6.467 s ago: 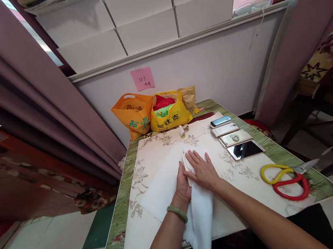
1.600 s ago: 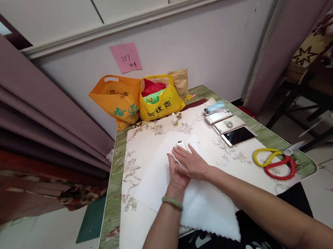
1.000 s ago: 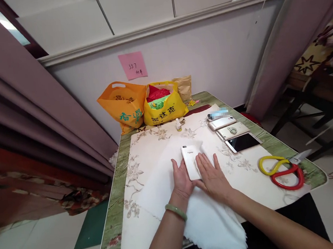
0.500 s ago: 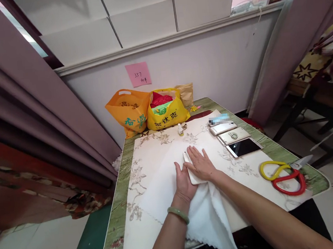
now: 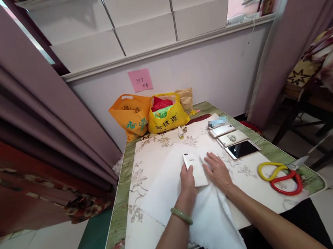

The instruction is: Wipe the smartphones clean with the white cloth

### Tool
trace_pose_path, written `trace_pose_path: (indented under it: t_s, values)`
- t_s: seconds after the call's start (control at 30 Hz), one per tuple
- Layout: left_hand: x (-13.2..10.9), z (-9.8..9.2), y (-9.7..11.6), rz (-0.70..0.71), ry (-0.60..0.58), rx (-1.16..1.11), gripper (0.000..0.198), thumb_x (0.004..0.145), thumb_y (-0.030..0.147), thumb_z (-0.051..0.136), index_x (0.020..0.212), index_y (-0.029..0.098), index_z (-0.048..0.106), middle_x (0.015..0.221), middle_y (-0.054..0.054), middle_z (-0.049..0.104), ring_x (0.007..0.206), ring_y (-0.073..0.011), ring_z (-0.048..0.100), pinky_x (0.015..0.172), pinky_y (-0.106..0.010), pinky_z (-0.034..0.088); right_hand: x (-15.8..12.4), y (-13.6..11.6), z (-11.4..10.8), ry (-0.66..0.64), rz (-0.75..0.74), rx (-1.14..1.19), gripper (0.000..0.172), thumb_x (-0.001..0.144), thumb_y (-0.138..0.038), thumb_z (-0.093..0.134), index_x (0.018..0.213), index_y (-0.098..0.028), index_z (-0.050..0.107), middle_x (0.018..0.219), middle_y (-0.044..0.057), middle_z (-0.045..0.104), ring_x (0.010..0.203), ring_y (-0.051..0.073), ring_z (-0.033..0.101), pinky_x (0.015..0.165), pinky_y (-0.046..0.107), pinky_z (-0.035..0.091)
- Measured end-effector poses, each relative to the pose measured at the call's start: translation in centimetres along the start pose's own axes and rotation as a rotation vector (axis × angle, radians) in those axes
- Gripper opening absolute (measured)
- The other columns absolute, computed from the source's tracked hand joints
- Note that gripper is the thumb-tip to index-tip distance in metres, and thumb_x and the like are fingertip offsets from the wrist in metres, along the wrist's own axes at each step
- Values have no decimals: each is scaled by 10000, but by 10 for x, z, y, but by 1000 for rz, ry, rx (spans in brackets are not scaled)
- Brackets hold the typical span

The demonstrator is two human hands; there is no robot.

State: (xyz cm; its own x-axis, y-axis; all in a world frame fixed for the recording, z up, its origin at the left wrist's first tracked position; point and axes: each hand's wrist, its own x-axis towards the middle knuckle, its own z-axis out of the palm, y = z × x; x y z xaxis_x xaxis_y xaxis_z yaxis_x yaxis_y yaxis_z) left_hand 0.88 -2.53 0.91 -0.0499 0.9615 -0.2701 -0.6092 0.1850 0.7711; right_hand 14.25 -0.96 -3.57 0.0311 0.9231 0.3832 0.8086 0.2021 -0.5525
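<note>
My left hand, with a green bangle on its wrist, grips the left edge of a white phone, its back facing up. The phone rests over a white cloth that spreads on the table and hangs over the near edge. Just right of the phone, my right hand touches the cloth, its fingers bent; what lies under them is hidden.
Several phones lie in a row at the right, with yellow-and-red-handled scissors nearer me. A small bottle stands behind the cloth. An orange bag and a yellow bag stand at the back.
My right hand has moved off the phone to its right, uncovering the phone's back. My left hand has closed round the phone's left edge. The view has shifted slightly.
</note>
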Motion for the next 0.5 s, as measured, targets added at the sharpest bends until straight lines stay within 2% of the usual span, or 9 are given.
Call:
trace_pose_path:
  t_s: [0.17,0.27,0.37,0.43,0.5]
  values:
    - [3,7,11,107,95,457,304,750,183,648,1053,203,652,1029,-95,718,970,-277,662,917,-438,493,0,-5,-9,87,45,132,257,888,-330,464,883,-200,685,1289,130,613,1261,259,509,1083,442,375]
    - [0,3,21,148,142,587,447,693,142,678,1133,199,617,1107,-106,685,1081,-292,610,1000,-446,431,1,-5,-15,168,124,273,248,879,-364,471,814,-210,654,1248,128,630,1184,272,556,962,444,462]
    - [-6,-5,31,327,168,1036,560,692,135,671,1241,176,571,1264,-147,592,1227,-320,509,1078,-474,348,1,-2,-20,306,239,449,266,860,-423,514,812,-196,644,1232,135,634,1111,267,588,842,389,503]
    - [-12,-14,36,470,171,1381,492,751,190,637,1239,170,582,1352,-165,516,1290,-338,444,1094,-504,323,2,-1,-25,368,304,554,284,848,-450,545,837,-186,651,1200,134,651,1080,260,601,830,372,500]
    - [-16,-28,40,543,165,1554,430,811,255,599,1233,171,587,1401,-167,467,1322,-337,411,1095,-516,328,5,-5,-32,383,353,642,311,842,-468,566,882,-175,665,1110,125,688,1009,249,627,818,364,503]
